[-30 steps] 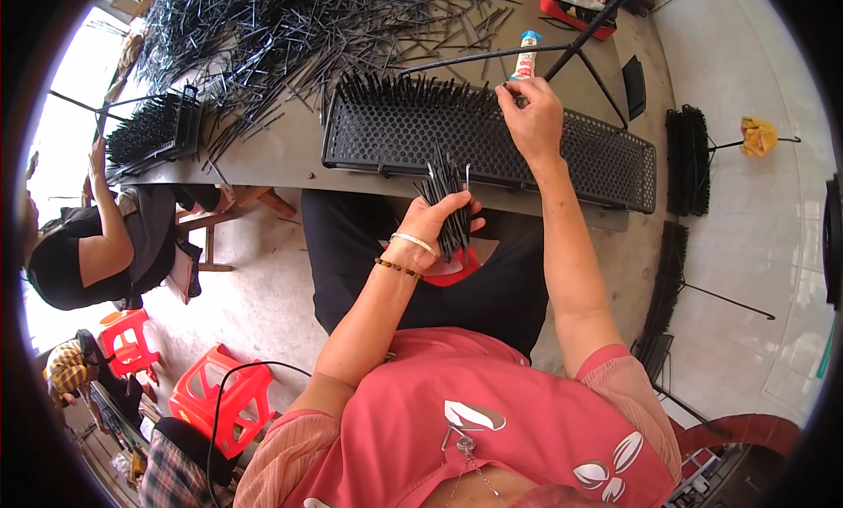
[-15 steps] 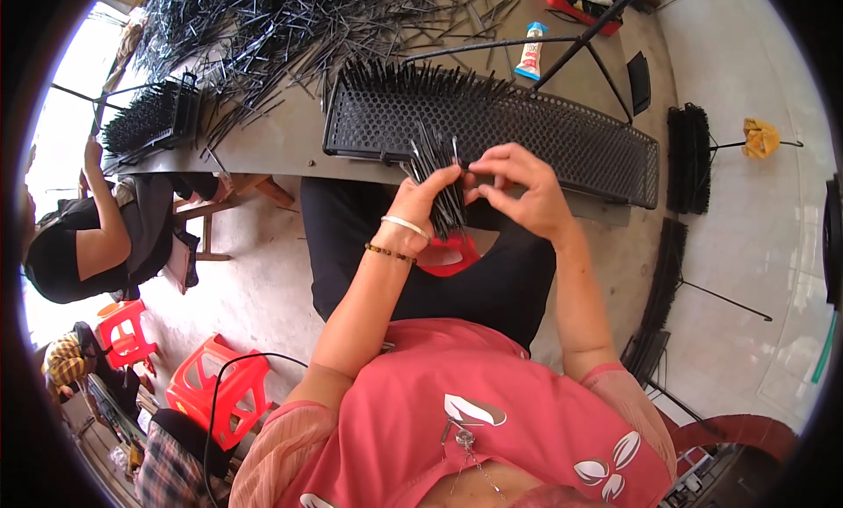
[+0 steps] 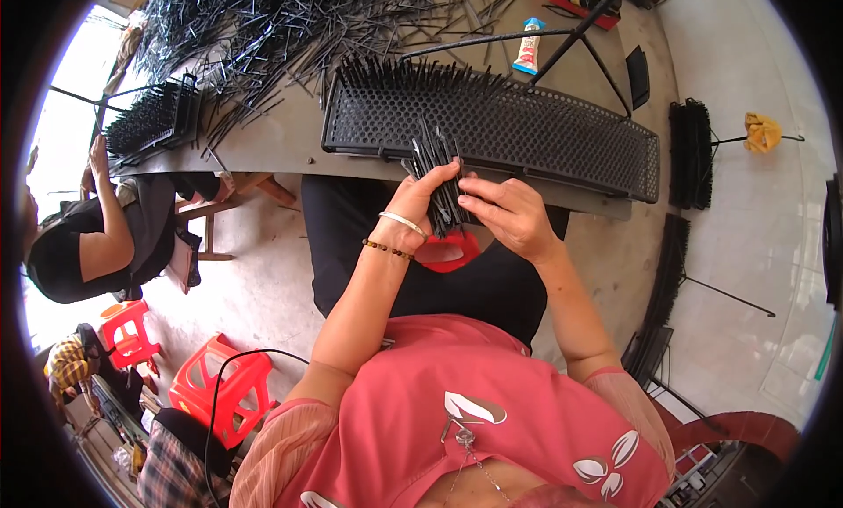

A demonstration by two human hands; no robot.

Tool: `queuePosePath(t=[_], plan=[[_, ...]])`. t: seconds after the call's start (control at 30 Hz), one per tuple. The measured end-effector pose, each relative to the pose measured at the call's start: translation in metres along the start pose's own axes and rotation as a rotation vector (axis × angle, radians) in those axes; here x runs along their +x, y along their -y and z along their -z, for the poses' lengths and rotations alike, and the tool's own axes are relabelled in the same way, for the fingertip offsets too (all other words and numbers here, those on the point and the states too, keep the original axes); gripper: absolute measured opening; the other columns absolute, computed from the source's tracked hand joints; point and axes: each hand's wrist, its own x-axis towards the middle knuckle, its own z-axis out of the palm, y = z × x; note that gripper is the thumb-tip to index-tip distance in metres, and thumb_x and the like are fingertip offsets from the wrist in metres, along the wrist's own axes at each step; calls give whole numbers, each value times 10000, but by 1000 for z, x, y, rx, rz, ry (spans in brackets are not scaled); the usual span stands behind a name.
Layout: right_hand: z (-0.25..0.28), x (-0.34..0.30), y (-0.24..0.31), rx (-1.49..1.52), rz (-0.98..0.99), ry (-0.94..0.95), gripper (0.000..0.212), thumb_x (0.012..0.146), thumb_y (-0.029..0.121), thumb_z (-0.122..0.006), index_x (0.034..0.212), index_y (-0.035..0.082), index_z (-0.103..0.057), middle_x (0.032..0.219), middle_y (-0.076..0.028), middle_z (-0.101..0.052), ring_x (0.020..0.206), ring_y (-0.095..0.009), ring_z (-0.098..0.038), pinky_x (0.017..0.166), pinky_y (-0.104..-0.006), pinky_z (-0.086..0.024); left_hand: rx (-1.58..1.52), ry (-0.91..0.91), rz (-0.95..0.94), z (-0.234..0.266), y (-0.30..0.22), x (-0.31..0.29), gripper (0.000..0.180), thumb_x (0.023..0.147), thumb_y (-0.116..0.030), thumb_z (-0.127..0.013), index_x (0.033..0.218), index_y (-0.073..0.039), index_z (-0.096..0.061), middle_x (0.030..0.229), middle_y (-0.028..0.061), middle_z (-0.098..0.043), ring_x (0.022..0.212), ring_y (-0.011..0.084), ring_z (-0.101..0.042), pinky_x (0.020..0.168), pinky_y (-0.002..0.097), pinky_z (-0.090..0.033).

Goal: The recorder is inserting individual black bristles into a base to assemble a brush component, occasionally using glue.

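My left hand (image 3: 416,202) is closed round a bundle of thin black plastic strips (image 3: 445,211), which stick out above and below the fist. At the bundle's right edge, my right hand (image 3: 516,216) has its fingertips pinched together. Whatever lies between those fingertips is too small to make out. Just beyond both hands, a long black perforated panel (image 3: 562,139) rests on the table's near edge. Upright black bristles (image 3: 413,76) fill rows along its far left part, while the rest of its holes show bare.
Loose black strips (image 3: 263,34) are heaped on the table (image 3: 263,130). A black rod frame (image 3: 571,47) rises behind the panel beside a small wrapped packet (image 3: 529,47). At the left, another person (image 3: 97,236) works at a bristled block (image 3: 149,122). Red stools (image 3: 219,385) stand on the floor.
My right hand has lowered slightly and turned, its fingers drawing together against the bundle's edge. The left hand keeps its hold on the strips, almost in place.
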Motion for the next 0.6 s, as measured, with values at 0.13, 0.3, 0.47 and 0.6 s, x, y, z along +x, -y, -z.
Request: queuePosePath(t=[0.13,0.3,0.47,0.6], plan=[[9,1,-4,24,32,21,292,681,11,-713,967,60,-678,1030,-86,-666,713,-175,-610,601,-278,-463,41,-12,-15,0,1,-1,141,859,-155,-643,971,-68,-637,861,43,-659,718,151,-646,595,296,-553],[15,11,-8,111,-144,-158,184,744,-38,-690,914,21,-650,957,-127,-667,790,-206,-646,701,-282,-514,-12,-13,-34,-4,1,-1,142,878,-123,-630,982,-26,-625,862,59,-646,753,161,-641,638,309,-572],[15,38,-24,669,-765,-592,110,906,43,-570,966,-42,-607,938,-89,-657,785,-134,-624,754,-251,-504,73,-53,-69,-2,2,-1,182,876,-129,-634,1020,-17,-630,833,65,-640,738,168,-642,647,299,-575],[17,50,-54,740,-863,-599,149,900,99,-589,969,-30,-620,881,-80,-661,737,-125,-623,670,-239,-490,125,-58,-88,1,6,-4,186,870,-132,-641,1013,-14,-629,828,71,-639,725,168,-638,638,299,-575]])
